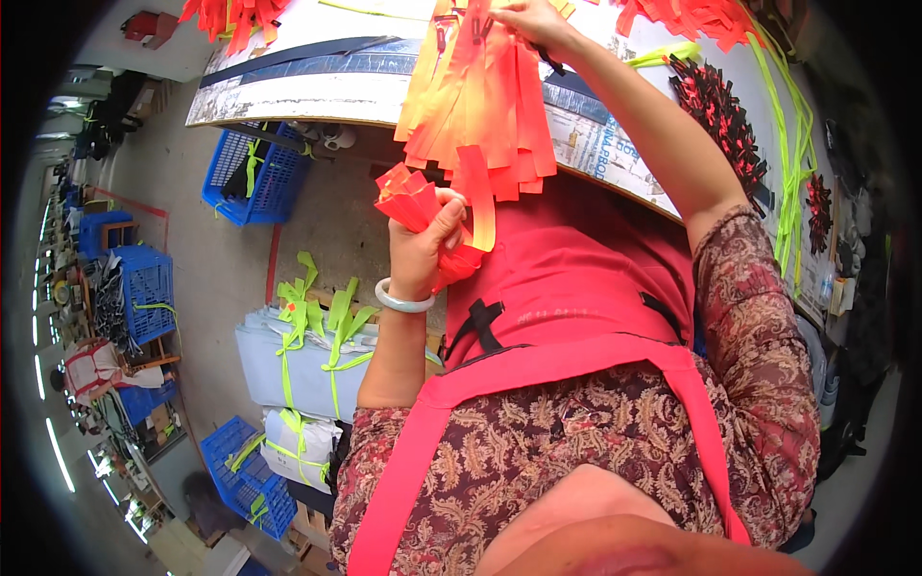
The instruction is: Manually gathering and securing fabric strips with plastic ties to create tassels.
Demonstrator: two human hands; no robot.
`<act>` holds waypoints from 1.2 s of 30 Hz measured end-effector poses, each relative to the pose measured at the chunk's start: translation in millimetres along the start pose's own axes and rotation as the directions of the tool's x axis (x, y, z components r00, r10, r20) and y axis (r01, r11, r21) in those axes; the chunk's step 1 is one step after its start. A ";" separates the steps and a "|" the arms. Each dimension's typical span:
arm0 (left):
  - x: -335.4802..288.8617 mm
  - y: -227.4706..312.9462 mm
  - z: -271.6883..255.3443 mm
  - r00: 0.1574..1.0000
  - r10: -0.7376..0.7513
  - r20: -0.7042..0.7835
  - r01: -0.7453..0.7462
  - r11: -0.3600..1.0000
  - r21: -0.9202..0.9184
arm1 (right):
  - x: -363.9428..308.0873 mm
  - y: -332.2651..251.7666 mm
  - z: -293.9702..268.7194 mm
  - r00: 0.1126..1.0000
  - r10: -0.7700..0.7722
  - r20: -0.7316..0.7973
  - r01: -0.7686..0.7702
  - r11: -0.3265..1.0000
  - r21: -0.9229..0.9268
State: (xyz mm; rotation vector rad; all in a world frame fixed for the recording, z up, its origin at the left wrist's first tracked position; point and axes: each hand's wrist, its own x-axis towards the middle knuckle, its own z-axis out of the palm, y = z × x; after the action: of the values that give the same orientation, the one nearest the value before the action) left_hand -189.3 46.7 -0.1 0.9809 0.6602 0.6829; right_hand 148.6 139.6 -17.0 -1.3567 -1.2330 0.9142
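Observation:
My left hand (427, 240) is wrapped round a folded bundle of orange-red fabric strips (408, 197), held in front of the apron, off the table's edge. One longer orange strip (477, 197) curves beside its fingers. On the table lies a thick pile of orange strips (480, 106) whose ends hang over the near edge. Dark clip-like pieces (477, 31) show at the far end of that pile. There my right hand (538, 21) pinches the strips, its fingertips partly cut off by the upper edge of the picture.
The worktable (298, 96) carries a dark strap (288, 60), bunches of black-and-red pieces (720, 125) and long yellow-green cords (788, 163). Below to the left stand a blue crate (259, 178), stacked pale bundles tied with yellow-green strips (288, 360) and another blue crate (245, 470).

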 end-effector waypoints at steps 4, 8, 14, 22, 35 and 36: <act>3.5 1.3 6.4 0.992 -0.108 0.062 0.110 0.994 -0.022 | -34.1 -6.8 27.0 0.985 0.066 -0.162 -0.109 0.956 -0.273; 8.4 3.2 5.0 0.976 -0.162 0.145 0.178 0.978 -0.111 | -118.8 -42.7 61.7 0.982 0.175 0.074 -0.165 0.978 -0.125; 14.1 5.7 15.9 0.955 -0.242 0.174 0.260 0.962 -0.087 | -163.0 -87.0 91.2 0.989 0.001 0.146 0.012 0.996 -0.089; -0.4 -11.1 20.1 0.934 -0.224 0.278 0.241 0.970 -0.026 | -188.5 -73.3 101.0 0.989 0.100 0.112 -0.095 0.994 -0.051; 0.0 10.7 16.8 0.960 -0.030 0.277 0.069 0.989 -0.130 | -184.6 -75.7 96.3 0.991 -0.032 0.128 -0.001 0.968 0.250; 1.2 8.2 17.3 0.983 0.125 0.135 -0.128 0.992 0.012 | -183.4 -80.4 98.8 0.996 0.003 0.090 -0.031 0.950 0.310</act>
State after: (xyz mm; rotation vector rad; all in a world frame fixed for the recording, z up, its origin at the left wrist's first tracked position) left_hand -177.2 42.0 14.1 1.0850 0.4913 0.7159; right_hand 5.1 -25.9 26.2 -1.0860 -1.0893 1.1403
